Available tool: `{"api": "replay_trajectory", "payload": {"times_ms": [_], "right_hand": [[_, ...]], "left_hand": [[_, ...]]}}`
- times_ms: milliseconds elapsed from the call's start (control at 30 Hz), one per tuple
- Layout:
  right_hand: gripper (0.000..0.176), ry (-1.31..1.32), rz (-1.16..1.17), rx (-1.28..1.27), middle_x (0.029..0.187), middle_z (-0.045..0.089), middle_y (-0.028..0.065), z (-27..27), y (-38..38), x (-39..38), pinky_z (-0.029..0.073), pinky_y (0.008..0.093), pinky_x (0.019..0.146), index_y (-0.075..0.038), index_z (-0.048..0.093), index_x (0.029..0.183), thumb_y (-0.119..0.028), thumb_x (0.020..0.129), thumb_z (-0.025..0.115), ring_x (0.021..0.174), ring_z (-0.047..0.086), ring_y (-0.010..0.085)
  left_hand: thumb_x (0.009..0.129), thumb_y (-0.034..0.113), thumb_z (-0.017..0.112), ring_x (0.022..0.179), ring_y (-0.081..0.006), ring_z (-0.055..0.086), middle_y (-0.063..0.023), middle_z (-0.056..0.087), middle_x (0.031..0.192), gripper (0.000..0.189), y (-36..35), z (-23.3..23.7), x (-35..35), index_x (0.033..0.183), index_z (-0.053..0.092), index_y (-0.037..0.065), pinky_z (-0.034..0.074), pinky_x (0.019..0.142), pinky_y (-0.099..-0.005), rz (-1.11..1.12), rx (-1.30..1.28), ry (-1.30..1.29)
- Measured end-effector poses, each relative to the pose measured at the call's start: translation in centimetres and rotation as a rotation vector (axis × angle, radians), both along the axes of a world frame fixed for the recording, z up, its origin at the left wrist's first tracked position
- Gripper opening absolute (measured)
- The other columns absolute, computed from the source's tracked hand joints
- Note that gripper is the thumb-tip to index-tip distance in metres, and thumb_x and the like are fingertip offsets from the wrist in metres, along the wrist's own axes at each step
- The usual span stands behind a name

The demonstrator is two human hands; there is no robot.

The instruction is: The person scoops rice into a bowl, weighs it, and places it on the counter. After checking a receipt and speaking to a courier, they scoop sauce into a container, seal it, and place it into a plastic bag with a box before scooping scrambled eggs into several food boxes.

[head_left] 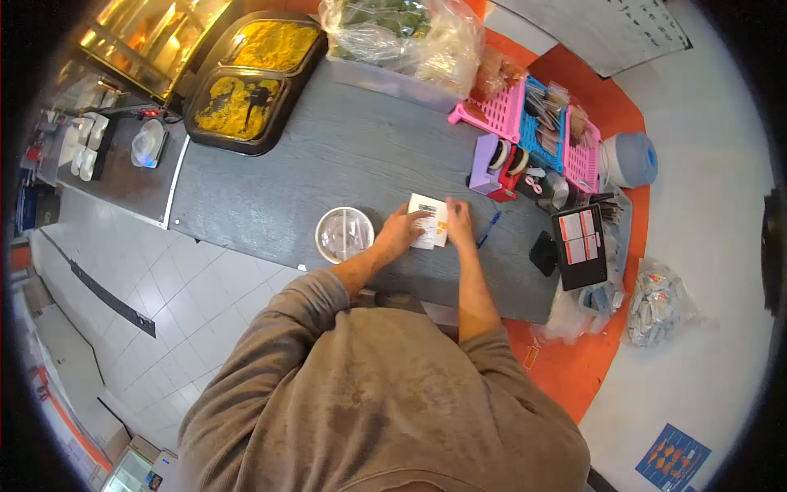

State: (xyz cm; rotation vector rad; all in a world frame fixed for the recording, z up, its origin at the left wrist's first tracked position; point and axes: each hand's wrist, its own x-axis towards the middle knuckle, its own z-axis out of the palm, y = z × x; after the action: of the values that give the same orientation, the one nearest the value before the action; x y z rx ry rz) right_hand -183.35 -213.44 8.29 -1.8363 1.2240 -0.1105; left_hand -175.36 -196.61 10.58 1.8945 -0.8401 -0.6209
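A white printed paper packet or folded card with dark and yellow print lies on the grey table in front of me. My left hand grips it from the left side, fingers over its face. At the right edge, my right hand closes on it with fingertips near the upper corner. Just left of my left hand stands a round bowl with a white rim and a clear lid; its contents are hard to make out. To the right of my right hand lies a blue pen.
Black trays of yellow food stand at the back left, beside a lit display case. A bin with bagged greens, pink and blue baskets, tape dispensers, a tablet and a black phone-like object line the back and right.
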Motion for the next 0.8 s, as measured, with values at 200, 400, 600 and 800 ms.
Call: {"api": "replay_trajectory", "payload": {"times_ms": [200, 400, 600, 800], "right_hand": [[0.034, -0.293, 0.118, 0.190, 0.098, 0.064, 0.0177, 7.6, 7.8, 0.4, 0.049, 0.0364, 0.077, 0.000, 0.054, 0.112, -0.025, 0.089, 0.060, 0.089, 0.063, 0.0241], [0.042, -0.170, 0.394, -0.071, 0.107, 0.056, 0.0194, 3.7, 18.2, 3.7, 0.038, 0.0468, 0.093, -0.004, 0.053, 0.116, -0.032, 0.086, 0.063, 0.104, 0.053, 0.0313], [0.054, -0.439, 0.083, 0.291, 0.126, 0.045, 0.0216, 3.4, 14.6, 3.0, 0.030, 0.0449, 0.103, -0.004, 0.045, 0.127, -0.034, 0.086, 0.063, 0.121, 0.039, 0.0349], [0.047, -0.252, -0.211, -0.430, 0.123, 0.047, 0.0212, 5.4, 7.9, -4.1, 0.028, 0.0450, 0.103, -0.006, 0.051, 0.119, -0.034, 0.085, 0.065, 0.119, 0.042, 0.0336]], "left_hand": [[0.074, 0.003, 0.069, 0.120, -0.0395, 0.047, -0.0221, 0.045, 0.134, 0.045, 5.9, 9.0, 3.1, 0.118, 0.060, 0.012, 0.042, 0.099, -0.0437, 0.013, -0.031, 0.055], [0.072, 0.006, 0.076, 0.114, -0.0300, 0.053, -0.0188, 0.050, 0.123, 0.078, 18.5, 4.6, 4.8, 0.135, 0.030, -0.001, 0.049, 0.091, -0.0391, 0.329, 0.115, 0.048], [0.081, 0.006, 0.069, 0.104, -0.0257, 0.058, -0.0142, 0.049, 0.123, 0.061, 12.8, 3.6, 4.8, 0.132, 0.036, 0.001, 0.054, 0.079, -0.0365, 0.167, -0.018, 1.049], [0.082, 0.015, 0.069, 0.103, -0.0284, 0.058, -0.0105, 0.047, 0.130, 0.067, 1.7, 2.7, 6.8, 0.136, 0.031, 0.009, 0.054, 0.073, -0.0418, 0.163, -0.020, 0.894]]}}
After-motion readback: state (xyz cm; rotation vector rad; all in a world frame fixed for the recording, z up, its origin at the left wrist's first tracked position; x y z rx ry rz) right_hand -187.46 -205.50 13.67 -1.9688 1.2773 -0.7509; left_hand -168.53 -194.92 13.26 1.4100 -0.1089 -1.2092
